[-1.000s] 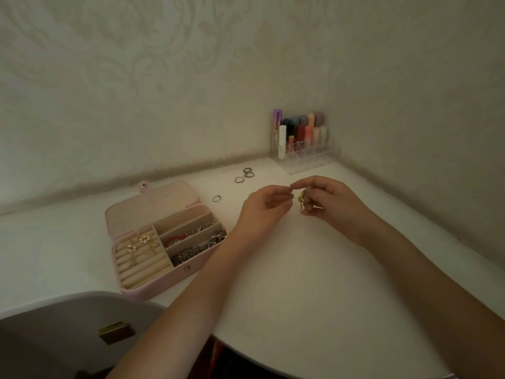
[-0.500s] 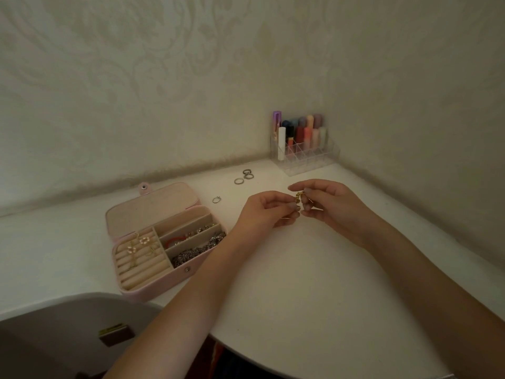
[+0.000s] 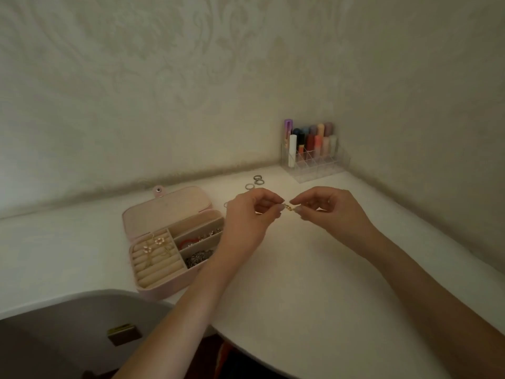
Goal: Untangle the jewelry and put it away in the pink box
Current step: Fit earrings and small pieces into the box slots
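Two hands pinch a small gold piece of jewelry (image 3: 288,207) above the white table (image 3: 300,283), right of the open pink box (image 3: 153,289).

At the centre of the frame we see the left hand (image 3: 246,217) and the right hand (image 3: 332,212) facing each other, fingers curled, each gripping one end of the tiny gold piece between thumb and fingertip — its exact form is too small for us to tell. The open pink rectangular jewelry box sits at centre left, lid laid back; gold earrings (image 3: 153,243) rest on its cream ring rolls, a red item (image 3: 188,241) and a silvery chain heap (image 3: 198,257) lie in its right compartments. Above the hands, a few loose metal rings (image 3: 255,182) lie on the table; further up and right, a clear plastic organizer (image 3: 317,162) holds coloured lipstick tubes (image 3: 311,138) — in the wall corner.
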`<state>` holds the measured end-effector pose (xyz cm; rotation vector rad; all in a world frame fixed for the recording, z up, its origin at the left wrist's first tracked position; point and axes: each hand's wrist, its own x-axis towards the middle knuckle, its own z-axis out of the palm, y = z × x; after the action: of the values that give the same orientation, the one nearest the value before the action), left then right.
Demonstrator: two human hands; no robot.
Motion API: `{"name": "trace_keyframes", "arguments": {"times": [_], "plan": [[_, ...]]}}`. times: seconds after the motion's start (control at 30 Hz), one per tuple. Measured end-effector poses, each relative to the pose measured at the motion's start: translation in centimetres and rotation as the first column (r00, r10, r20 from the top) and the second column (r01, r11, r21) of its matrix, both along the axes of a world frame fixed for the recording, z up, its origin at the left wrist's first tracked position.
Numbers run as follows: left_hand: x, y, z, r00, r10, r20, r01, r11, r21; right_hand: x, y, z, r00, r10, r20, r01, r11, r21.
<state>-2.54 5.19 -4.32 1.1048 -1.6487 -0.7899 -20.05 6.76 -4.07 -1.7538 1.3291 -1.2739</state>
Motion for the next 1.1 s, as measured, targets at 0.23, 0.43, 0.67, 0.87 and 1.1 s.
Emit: {"name": "trace_keyframes", "arguments": {"times": [0.23, 0.43, 0.67, 0.87, 1.1], "plan": [[9.3, 3.2, 2.8, 0.926, 0.181, 0.332, -0.155, 0.982, -0.103, 6.9, 0.5, 0.2, 0.971, 0.16, -0.178, -0.183, 0.975, -0.123], [17.1, 4.5, 3.4, 0.861, 0.151, 0.486, -0.13, 0.989, -0.077, 13.7, 0.5, 1.4, 0.884, 0.231, -0.405, -0.337, 0.917, -0.212], [20.6, 5.0, 1.7, 0.839, 0.174, 0.516, -0.15, 0.985, -0.088, 18.5, 1.0, 0.9, 0.794, 0.256, -0.552, -0.428, 0.88, -0.208], [21.0, 4.4, 0.1, 0.844, 0.167, 0.509, -0.154, 0.986, -0.068, 18.5, 1.2, 0.0, 0.801, 0.252, -0.543, -0.397, 0.903, -0.166], [21.3, 3.5, 1.0, 0.815, 0.054, 0.577, -0.102, 0.993, 0.051, 18.5, 1.5, -0.1, 0.815, 0.28, -0.508, -0.4, 0.905, -0.143]]}}
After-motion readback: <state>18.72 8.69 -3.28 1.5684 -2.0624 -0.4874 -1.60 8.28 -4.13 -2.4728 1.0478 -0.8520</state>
